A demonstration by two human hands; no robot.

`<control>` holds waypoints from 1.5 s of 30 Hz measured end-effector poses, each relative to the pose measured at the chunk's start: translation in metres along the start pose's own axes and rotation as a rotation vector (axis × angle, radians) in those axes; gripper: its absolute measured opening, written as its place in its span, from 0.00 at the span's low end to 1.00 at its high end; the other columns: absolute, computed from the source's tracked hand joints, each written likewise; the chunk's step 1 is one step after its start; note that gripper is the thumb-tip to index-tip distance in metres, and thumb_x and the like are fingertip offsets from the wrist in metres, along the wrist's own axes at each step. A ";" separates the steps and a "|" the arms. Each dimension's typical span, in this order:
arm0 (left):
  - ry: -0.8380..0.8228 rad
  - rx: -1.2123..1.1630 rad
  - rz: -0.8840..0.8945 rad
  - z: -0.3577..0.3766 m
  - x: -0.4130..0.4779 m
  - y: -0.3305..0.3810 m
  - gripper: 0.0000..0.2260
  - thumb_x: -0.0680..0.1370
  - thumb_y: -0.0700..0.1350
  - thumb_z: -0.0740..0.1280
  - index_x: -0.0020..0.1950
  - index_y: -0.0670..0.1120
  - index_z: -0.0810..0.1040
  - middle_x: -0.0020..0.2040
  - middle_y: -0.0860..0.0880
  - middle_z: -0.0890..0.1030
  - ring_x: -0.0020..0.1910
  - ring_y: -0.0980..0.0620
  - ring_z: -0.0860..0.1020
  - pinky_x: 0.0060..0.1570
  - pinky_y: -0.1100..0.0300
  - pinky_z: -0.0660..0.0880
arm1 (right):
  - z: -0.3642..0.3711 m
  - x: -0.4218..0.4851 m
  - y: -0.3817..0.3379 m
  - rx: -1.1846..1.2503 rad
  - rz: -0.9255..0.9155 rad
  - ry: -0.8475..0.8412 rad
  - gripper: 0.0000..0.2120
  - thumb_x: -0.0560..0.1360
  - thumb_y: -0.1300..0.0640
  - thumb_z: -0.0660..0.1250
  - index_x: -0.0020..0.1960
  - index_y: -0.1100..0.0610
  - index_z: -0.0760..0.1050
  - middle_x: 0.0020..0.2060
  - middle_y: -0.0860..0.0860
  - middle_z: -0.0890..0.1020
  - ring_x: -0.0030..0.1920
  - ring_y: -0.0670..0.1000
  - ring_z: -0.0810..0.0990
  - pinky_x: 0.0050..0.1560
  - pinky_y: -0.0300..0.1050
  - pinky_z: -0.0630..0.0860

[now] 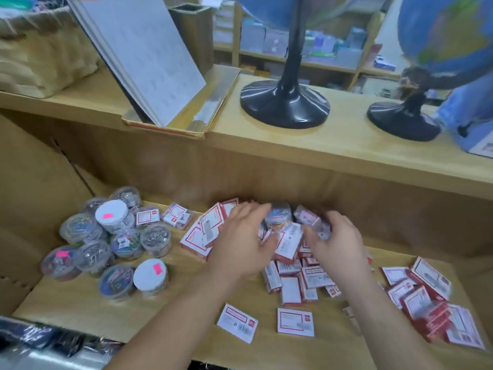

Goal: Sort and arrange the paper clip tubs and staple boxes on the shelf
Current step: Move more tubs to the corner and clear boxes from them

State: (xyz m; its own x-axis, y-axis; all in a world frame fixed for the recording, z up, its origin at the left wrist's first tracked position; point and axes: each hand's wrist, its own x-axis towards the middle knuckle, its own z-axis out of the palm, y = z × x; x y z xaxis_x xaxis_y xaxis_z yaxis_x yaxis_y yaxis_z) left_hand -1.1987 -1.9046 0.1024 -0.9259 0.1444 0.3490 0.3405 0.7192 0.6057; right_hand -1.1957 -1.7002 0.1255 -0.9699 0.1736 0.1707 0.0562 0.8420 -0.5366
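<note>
1. Reaching into the low shelf (pixel 80 303) with both hands, I am over the heap of red and white staple boxes (pixel 293 276) in the middle
2. My left hand (pixel 240 241) lies over some of the boxes, with its fingers stretched out to a round tub (pixel 278 213) at the back of the heap. It is too blurry, so I cannot tell if I am gripping that tub or just touching it
3. My right hand (pixel 338 239) has its fingers curled round a small clear tub (pixel 308 217), just beside the round one
4. Lots of paper clip tubs (pixel 106 236) sit close together on the left side of the shelf. Some show silver clips, some show clips of many colours, and two have white tops with pink stickers
5. A messy pile (pixel 426 303) of the same red and white boxes lies on the right, and two boxes (pixel 237 323) lie flat by themselves near the front
6. On the shelf above stand two globes (pixel 448 30) on black feet, and an open book (pixel 138 49) leans to the left of them
</note>
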 end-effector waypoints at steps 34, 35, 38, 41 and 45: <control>0.568 -0.022 -0.736 -0.129 -0.208 -0.096 0.19 0.73 0.57 0.76 0.62 0.60 0.76 0.53 0.63 0.76 0.46 0.61 0.76 0.46 0.63 0.75 | 0.123 -0.098 -0.163 0.507 -0.527 -0.361 0.17 0.67 0.54 0.80 0.54 0.52 0.82 0.54 0.43 0.75 0.56 0.38 0.77 0.59 0.40 0.76; 0.556 -0.007 -0.754 -0.134 -0.212 -0.106 0.19 0.73 0.56 0.76 0.62 0.61 0.76 0.54 0.63 0.75 0.45 0.61 0.76 0.46 0.60 0.76 | 0.132 -0.097 -0.171 0.485 -0.529 -0.349 0.17 0.68 0.54 0.80 0.55 0.53 0.82 0.55 0.43 0.75 0.56 0.38 0.77 0.60 0.40 0.75; 0.518 0.022 -0.747 -0.142 -0.215 -0.130 0.20 0.74 0.54 0.75 0.64 0.61 0.74 0.55 0.62 0.75 0.49 0.59 0.78 0.47 0.58 0.77 | 0.153 -0.088 -0.190 0.424 -0.484 -0.315 0.17 0.71 0.53 0.78 0.58 0.53 0.81 0.57 0.44 0.73 0.56 0.40 0.75 0.58 0.37 0.72; 0.472 0.082 -0.738 -0.142 -0.213 -0.147 0.22 0.74 0.52 0.75 0.66 0.59 0.74 0.58 0.61 0.76 0.54 0.55 0.79 0.49 0.56 0.78 | 0.171 -0.077 -0.201 0.371 -0.448 -0.302 0.18 0.72 0.53 0.76 0.60 0.53 0.78 0.59 0.45 0.72 0.57 0.42 0.75 0.56 0.36 0.71; 0.472 0.070 -0.712 -0.146 -0.205 -0.155 0.22 0.73 0.51 0.75 0.65 0.57 0.74 0.60 0.59 0.75 0.55 0.55 0.79 0.50 0.56 0.78 | 0.188 -0.069 -0.213 0.331 -0.456 -0.327 0.19 0.71 0.52 0.77 0.60 0.52 0.78 0.62 0.44 0.72 0.59 0.45 0.76 0.58 0.41 0.74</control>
State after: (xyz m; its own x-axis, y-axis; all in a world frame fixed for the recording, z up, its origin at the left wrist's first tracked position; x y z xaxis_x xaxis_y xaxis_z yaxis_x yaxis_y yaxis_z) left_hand -1.0380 -2.1443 0.0413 -0.7449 -0.6443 0.1728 -0.3214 0.5737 0.7534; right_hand -1.1856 -1.9880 0.0725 -0.9042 -0.3722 0.2093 -0.4034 0.5837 -0.7047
